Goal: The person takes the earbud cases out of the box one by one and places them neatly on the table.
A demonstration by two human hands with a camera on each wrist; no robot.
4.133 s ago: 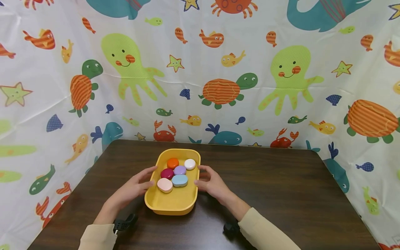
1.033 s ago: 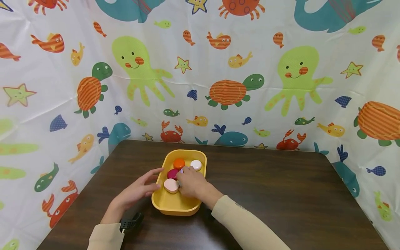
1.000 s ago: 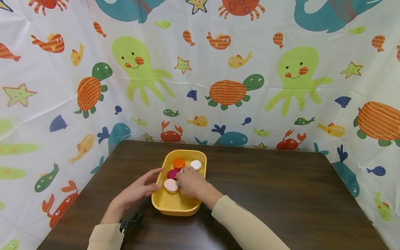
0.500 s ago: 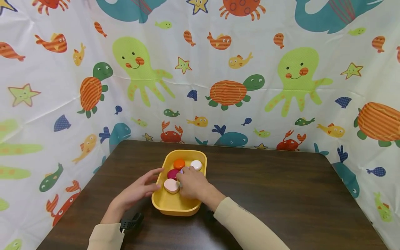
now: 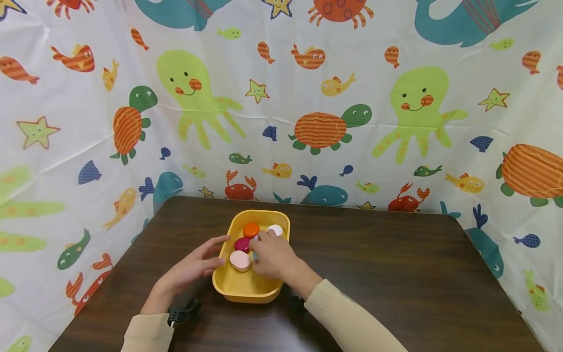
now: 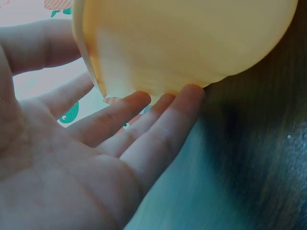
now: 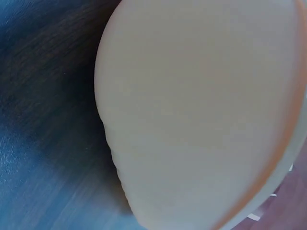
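A yellow tray (image 5: 246,293) stands on the dark table, holding several small glossy rounded pieces. My left hand (image 5: 193,266) rests at its left rim; in the left wrist view its fairly straight fingers (image 6: 168,124) touch the tray's outer wall (image 6: 192,43). Inside the tray, my right hand (image 5: 274,256) has its fingers bent down around the light blue oval piece (image 5: 255,255), of which only a sliver shows. The fingers also cover most of the lilac piece (image 5: 255,237). In the right wrist view only the tray's wall (image 7: 192,110) fills the frame, without the hand.
Close by the right hand lie a pale pink piece (image 5: 240,261), a magenta one (image 5: 242,244), an orange one (image 5: 251,230) and a white one (image 5: 276,228). The brown table (image 5: 387,274) ends at a sea-animal curtain (image 5: 264,146). Black straps (image 5: 184,311) hang at the wrists.
My right hand has left the tray's right rim and reached inside over the light blue piece. Lately it has shifted slightly upward, covering part of the white piece. The left hand stays put.
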